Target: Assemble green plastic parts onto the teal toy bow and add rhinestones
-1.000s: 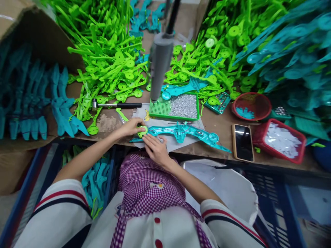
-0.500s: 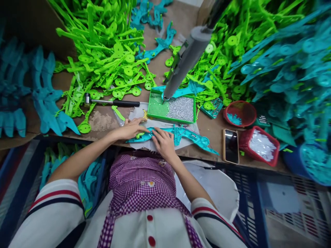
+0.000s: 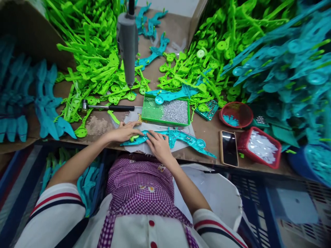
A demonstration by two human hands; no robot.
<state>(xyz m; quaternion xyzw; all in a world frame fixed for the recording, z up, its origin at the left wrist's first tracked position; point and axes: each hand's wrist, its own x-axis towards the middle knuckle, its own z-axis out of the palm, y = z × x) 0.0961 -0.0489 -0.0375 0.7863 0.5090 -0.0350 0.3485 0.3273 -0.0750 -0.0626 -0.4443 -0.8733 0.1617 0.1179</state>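
A long teal plastic part (image 3: 181, 136) lies on a pale cloth at the front edge of the table. Over its left end is my left hand (image 3: 126, 132), fingertips pressed on it beside a small green piece (image 3: 133, 138). My right hand (image 3: 158, 144) rests on the same part just left of its middle, fingers bent against it. Behind the hands, a green tray (image 3: 152, 119) holds many small silver pieces, with another teal part (image 3: 178, 93) across its back edge. A grey electric screwdriver (image 3: 126, 48) hangs behind and left of the tray.
A hammer (image 3: 111, 107) lies left of the tray. Green parts (image 3: 103, 69) are heaped at the back, teal parts (image 3: 292, 62) at the right. A phone (image 3: 229, 148), a red bowl (image 3: 243, 114) and a red basket (image 3: 276, 156) of white pieces stand to the right.
The hanging screwdriver has swung left, away from over the tray. The view has shifted slightly; both hands remain on the teal part in nearly the same pose.
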